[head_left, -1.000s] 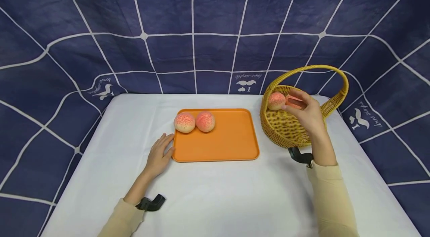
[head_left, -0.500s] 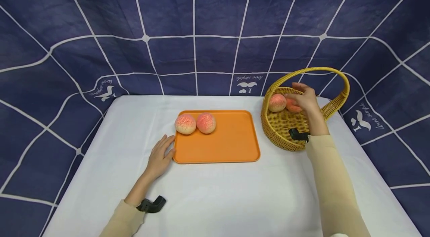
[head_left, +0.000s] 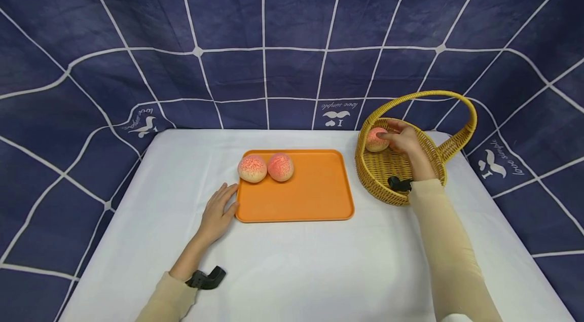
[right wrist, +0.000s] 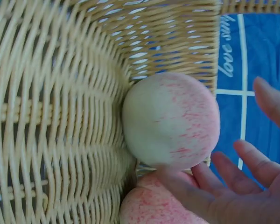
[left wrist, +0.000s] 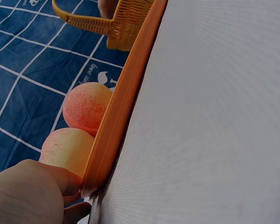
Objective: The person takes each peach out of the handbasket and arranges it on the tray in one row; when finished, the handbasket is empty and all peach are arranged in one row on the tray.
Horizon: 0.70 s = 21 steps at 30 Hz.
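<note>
My left hand [head_left: 216, 213] rests on the white table with its fingers extended, its fingertips at the left edge of the orange tray [head_left: 315, 195]. Two pink-and-cream peaches [head_left: 252, 168] sit side by side in the tray's far left corner. My right hand [head_left: 402, 140] reaches into the yellow wicker basket [head_left: 380, 185]. Its fingers are spread beside a peach [right wrist: 172, 121]. One finger lies between this peach and a second peach [right wrist: 154, 203], apparently touching them. In the head view, the hand hides one of the basket's peaches.
The basket's tall arched handle [head_left: 424, 93] rises over the right hand. A dark blue cloth [head_left: 292, 18] with white lines hangs behind and beside the white table [head_left: 292, 271]. Black wrist straps [head_left: 207, 277] are worn on both arms.
The right hand first moves back from the basket's peaches, then lowers farther into the basket over the right one, covering it in the head view. The left hand and tray stay put.
</note>
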Motion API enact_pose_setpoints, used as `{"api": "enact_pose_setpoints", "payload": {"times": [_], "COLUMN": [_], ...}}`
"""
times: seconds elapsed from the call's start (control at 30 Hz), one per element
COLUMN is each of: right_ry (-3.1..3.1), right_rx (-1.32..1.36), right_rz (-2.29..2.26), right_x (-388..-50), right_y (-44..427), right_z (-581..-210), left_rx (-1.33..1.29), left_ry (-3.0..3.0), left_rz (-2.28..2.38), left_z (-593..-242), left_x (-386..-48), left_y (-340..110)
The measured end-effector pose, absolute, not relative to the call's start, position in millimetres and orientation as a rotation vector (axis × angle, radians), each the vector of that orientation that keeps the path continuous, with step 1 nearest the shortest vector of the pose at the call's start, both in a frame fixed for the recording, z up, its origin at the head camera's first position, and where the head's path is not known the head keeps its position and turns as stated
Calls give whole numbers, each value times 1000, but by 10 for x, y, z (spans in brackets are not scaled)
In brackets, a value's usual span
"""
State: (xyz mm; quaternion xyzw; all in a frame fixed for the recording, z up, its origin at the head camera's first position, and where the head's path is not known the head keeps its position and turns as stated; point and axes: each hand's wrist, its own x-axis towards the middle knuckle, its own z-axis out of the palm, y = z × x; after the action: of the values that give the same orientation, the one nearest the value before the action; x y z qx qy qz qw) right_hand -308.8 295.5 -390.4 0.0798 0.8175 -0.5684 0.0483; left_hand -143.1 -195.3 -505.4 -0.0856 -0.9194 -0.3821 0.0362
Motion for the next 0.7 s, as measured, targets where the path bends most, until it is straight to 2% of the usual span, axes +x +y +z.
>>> {"api": "enact_pose_setpoints", "payload": {"times": [0.3,0.7], "right_ry": [2646,2624], "right_rx": [228,133], "right_rz": [-1539,-1586], "right_x": [-3112,-3103], "right_y": [2962,2973], "right_z": [-4019,-4078], "left_rx": [-259,-281], "left_ry": [-2838,-2807], "left_rz": [-1166,-1177], "left_z": [-5072,-5058], "left_x": [-1452,-1439], "left_y": [-1955,-1954]}}
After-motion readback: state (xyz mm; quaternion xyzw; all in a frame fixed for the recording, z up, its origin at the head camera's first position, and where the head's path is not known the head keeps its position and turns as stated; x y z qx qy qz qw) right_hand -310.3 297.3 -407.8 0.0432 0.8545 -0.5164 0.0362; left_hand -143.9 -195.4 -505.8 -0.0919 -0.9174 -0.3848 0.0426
